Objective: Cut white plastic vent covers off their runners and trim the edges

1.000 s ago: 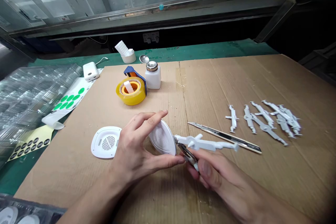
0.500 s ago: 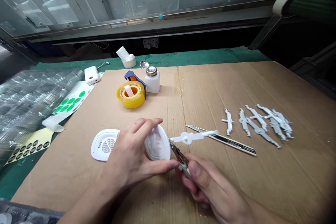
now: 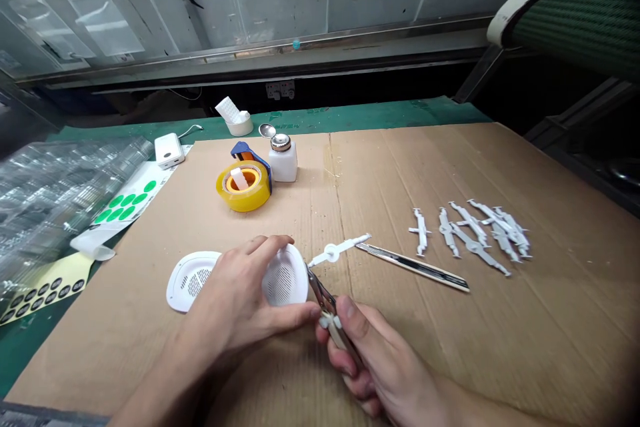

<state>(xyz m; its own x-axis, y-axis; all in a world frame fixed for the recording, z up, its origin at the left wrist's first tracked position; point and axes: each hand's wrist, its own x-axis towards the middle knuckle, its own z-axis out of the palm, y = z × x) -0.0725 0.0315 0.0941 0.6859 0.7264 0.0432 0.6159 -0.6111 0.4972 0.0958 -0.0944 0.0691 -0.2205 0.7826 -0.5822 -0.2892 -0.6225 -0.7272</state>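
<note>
My left hand (image 3: 240, 287) is closed on a white perforated plastic cover (image 3: 286, 277), holding it tilted on edge above the cardboard. In my right hand (image 3: 375, 357) are nippers (image 3: 323, 293), their handles squeezed in the fingers and their jaw tips at the cover's right edge. Just beyond the tips is a thin white plastic sprue piece (image 3: 332, 253) with a round middle; whether it still joins the cover I cannot tell. Another white perforated cover (image 3: 187, 283) lies flat, partly hidden behind my left hand. A utility knife (image 3: 415, 267) lies to the right of the nippers.
Several white sprue pieces (image 3: 475, 233) lie at the right on the cardboard sheet (image 3: 525, 333). Farther back are a yellow tape roll (image 3: 245, 197) on a dispenser and a white pump bottle (image 3: 283, 163). Clear plastic packaging (image 3: 60, 193) and green-dot stickers (image 3: 125, 200) cover the left side.
The sprue piece has shifted left and turned; it looks smaller and its far end now reaches the knife's tip. The view has shifted slightly. Both hands keep their holds.
</note>
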